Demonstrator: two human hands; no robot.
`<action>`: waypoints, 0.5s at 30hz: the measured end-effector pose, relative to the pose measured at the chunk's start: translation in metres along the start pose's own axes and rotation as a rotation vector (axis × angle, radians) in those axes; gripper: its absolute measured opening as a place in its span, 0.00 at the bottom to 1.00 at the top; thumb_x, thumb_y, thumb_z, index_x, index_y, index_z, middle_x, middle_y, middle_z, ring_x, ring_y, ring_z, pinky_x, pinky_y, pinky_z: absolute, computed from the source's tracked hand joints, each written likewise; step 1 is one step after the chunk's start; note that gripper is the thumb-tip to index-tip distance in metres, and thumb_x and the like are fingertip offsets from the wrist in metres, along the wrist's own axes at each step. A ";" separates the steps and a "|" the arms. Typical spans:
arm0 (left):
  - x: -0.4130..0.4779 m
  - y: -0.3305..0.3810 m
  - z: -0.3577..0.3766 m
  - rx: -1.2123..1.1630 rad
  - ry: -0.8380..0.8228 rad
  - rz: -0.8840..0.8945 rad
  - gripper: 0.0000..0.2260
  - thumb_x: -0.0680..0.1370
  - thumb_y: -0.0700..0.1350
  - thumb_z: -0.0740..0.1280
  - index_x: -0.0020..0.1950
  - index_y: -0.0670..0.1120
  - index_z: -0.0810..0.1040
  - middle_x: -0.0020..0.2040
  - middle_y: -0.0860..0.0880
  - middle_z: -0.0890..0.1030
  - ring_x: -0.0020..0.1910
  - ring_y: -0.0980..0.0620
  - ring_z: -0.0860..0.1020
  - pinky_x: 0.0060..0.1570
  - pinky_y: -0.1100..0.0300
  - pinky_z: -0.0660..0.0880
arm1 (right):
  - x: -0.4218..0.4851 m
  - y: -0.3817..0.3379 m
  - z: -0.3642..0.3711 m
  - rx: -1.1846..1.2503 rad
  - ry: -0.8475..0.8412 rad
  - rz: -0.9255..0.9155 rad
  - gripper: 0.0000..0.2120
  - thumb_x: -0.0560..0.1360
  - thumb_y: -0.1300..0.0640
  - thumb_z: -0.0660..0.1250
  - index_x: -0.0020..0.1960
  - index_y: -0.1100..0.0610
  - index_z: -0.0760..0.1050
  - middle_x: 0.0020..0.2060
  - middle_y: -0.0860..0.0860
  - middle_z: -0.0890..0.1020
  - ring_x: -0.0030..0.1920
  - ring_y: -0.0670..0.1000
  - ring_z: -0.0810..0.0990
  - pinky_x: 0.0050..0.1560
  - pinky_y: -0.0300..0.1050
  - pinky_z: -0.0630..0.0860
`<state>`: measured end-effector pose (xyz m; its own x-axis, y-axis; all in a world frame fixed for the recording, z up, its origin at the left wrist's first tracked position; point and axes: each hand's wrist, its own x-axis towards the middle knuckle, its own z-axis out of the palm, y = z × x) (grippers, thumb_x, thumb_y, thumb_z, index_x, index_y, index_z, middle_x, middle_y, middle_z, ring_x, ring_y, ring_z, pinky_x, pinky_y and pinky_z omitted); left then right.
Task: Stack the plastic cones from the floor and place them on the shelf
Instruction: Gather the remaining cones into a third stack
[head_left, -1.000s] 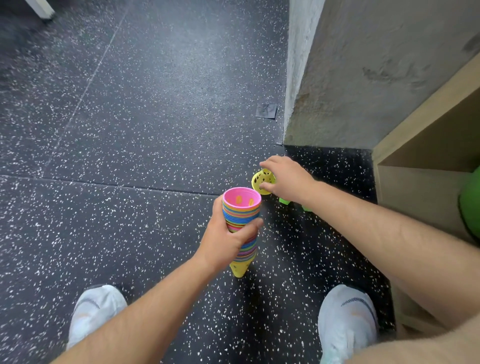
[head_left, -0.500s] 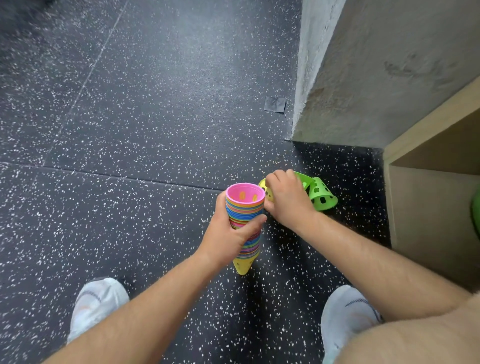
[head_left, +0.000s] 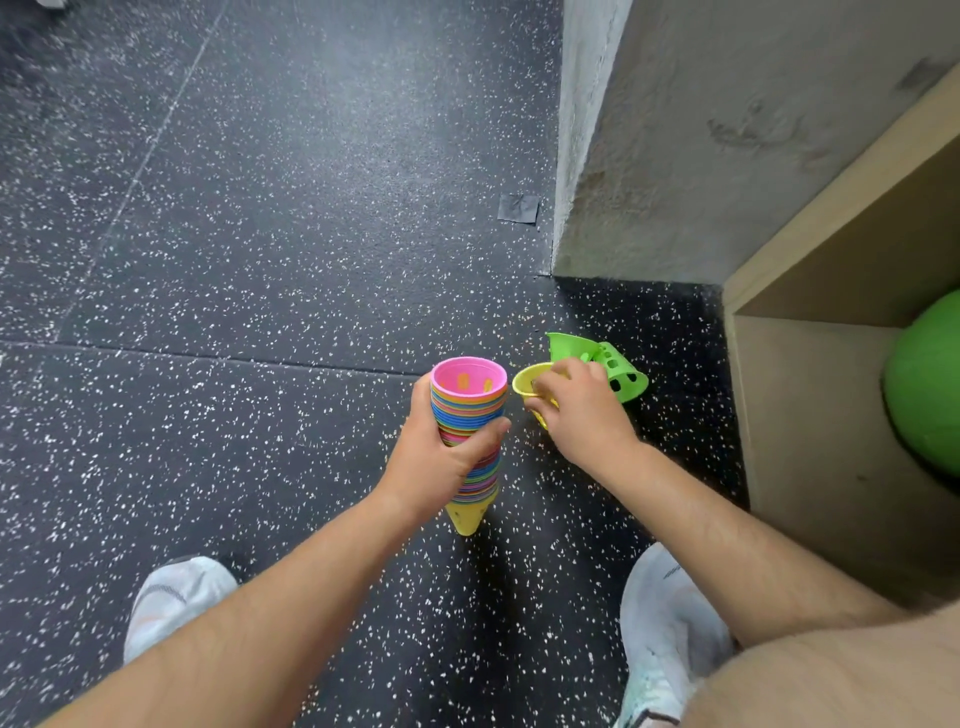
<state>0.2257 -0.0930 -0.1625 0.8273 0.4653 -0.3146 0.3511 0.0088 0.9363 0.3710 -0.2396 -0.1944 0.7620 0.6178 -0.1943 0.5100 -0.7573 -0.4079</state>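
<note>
- Multicoloured plastic, nested into a tall stack of cones (head_left: 469, 415), is gripped round its middle by the left hand (head_left: 441, 462), with the wide pink mouth up and the yellow tip down, apparently off the floor (head_left: 260, 270).
- A yellow cone (head_left: 523, 383) is pinched at its rim by the right hand (head_left: 584, 418), just beside the stack's mouth (not yet dropped in).
- Green cones (head_left: 621, 371) are left lying on their side on the floor behind that hand, near the shelf (head_left: 815, 426).
- A miss is likely if the yellow cone is brought across tilted: its tip may be caught on the pink rim and the cone knocked out of so thin a pinch.
- The stack may be loosened or fanned apart, since it is held by one hand only.
- How many green cones are nested cannot be told. The yellow cone's lower part is hidden by fingers. The shelf and a green ball (head_left: 924, 389) inside it are cut off at the right edge.
</note>
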 end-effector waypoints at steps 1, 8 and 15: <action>-0.001 -0.001 0.001 0.007 -0.008 0.005 0.29 0.74 0.48 0.80 0.68 0.53 0.68 0.52 0.56 0.83 0.52 0.56 0.83 0.60 0.53 0.80 | -0.003 0.002 -0.006 0.083 0.020 0.012 0.12 0.80 0.49 0.66 0.55 0.57 0.80 0.66 0.59 0.72 0.66 0.61 0.69 0.66 0.52 0.68; -0.006 0.003 0.008 0.061 -0.036 0.026 0.30 0.68 0.60 0.79 0.64 0.61 0.68 0.52 0.59 0.83 0.54 0.54 0.83 0.61 0.50 0.80 | -0.022 -0.006 -0.074 0.481 0.342 0.003 0.13 0.84 0.51 0.60 0.52 0.60 0.77 0.65 0.55 0.75 0.67 0.56 0.73 0.70 0.50 0.68; -0.011 0.006 0.015 0.098 -0.043 0.077 0.27 0.74 0.47 0.79 0.63 0.63 0.67 0.55 0.54 0.82 0.53 0.56 0.82 0.59 0.57 0.79 | -0.038 -0.026 -0.094 0.449 0.340 -0.259 0.11 0.83 0.55 0.63 0.53 0.60 0.79 0.60 0.55 0.80 0.63 0.50 0.76 0.66 0.33 0.67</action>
<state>0.2256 -0.1116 -0.1553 0.8709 0.4226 -0.2510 0.3252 -0.1125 0.9389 0.3661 -0.2633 -0.0924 0.7581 0.6117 0.2259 0.5338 -0.3832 -0.7538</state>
